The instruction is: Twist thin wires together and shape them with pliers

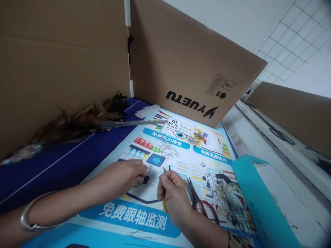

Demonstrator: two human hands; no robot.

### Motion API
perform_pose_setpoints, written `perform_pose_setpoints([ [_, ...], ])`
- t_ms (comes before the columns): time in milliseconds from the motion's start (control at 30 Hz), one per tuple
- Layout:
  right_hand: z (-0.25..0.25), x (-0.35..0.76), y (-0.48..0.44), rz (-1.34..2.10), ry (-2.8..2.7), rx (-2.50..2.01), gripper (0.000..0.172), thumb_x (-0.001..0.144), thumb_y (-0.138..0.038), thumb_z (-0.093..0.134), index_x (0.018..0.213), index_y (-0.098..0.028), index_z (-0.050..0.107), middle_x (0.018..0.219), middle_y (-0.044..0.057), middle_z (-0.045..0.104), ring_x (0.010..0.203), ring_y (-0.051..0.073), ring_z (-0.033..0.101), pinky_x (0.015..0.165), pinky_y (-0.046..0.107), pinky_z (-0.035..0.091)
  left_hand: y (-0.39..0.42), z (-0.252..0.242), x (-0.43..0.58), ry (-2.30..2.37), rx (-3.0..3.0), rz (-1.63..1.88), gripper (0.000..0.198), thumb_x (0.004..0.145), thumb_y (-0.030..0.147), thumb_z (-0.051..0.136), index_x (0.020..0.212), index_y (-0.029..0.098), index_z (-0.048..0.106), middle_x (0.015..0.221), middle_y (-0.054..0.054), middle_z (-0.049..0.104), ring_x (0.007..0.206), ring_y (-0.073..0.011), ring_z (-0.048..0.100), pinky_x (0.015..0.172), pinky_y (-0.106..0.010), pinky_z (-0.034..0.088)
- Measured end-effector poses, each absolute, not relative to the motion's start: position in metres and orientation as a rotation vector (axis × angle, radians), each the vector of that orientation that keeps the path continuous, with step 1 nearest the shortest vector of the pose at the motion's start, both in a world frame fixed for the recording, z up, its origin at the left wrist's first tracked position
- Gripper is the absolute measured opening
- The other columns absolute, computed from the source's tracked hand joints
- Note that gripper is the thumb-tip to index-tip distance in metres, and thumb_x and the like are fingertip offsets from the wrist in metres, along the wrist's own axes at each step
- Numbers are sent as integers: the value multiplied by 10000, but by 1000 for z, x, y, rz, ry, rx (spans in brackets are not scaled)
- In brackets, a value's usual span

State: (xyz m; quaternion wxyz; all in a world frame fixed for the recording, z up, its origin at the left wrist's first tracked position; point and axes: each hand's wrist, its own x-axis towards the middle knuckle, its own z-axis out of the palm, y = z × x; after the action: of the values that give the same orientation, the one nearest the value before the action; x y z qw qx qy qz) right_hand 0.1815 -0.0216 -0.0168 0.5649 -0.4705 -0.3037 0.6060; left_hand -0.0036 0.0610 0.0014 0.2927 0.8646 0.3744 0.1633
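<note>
My left hand [121, 177] rests on a printed blue-and-white poster [181, 151], fingers curled round a small dark and clear part [146, 178]. My right hand [173, 196] is closed on small pliers with yellow handles [164, 203]; their tips [166, 168] point up, just right of the small part. A silver bangle [33, 220] circles my left wrist. Red-handled scissors [201, 203] lie right beside my right hand.
Thin wire pieces [169, 150] and small rings [227, 203] are scattered over the poster. A feather duster [77, 124] lies at left on the blue tabletop. Cardboard walls [186, 62] stand behind. A teal folder [256, 203] lies at right.
</note>
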Motion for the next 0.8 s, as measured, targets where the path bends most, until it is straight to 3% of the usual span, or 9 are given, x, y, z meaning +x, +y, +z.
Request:
perform_pose_setpoints([
  [133,-18,182,-22,1442,-682,-1098,293,785,-419,732,743,-180,569,599,-44,541,466,74,446,458,206,320,26,3,9,886,2415,259,168,806,197,543,849,230,702,834,-38,698,765,-208,641,707,-284,433],
  [267,-17,182,-22,1448,-705,-1087,284,793,-410,728,747,-177,572,611,-46,543,462,71,450,446,203,315,-3,-1,23,847,2564,15,265,757,123,601,994,175,709,962,-108,730,882,-293,683,755,-367,491],
  [500,-15,182,-23,1466,-705,-1117,301,769,-424,746,752,-178,574,610,-45,546,472,73,457,447,198,324,-29,-19,30,690,2898,78,347,724,-45,488,869,166,722,866,-104,754,785,-274,704,668,-352,539],
  [800,-11,183,-23,1487,-731,-1127,298,766,-422,748,745,-176,580,616,-42,551,476,70,460,447,194,338,-37,-29,32,697,2963,160,288,737,-11,527,875,160,712,853,-116,747,761,-281,695,647,-359,534],
])
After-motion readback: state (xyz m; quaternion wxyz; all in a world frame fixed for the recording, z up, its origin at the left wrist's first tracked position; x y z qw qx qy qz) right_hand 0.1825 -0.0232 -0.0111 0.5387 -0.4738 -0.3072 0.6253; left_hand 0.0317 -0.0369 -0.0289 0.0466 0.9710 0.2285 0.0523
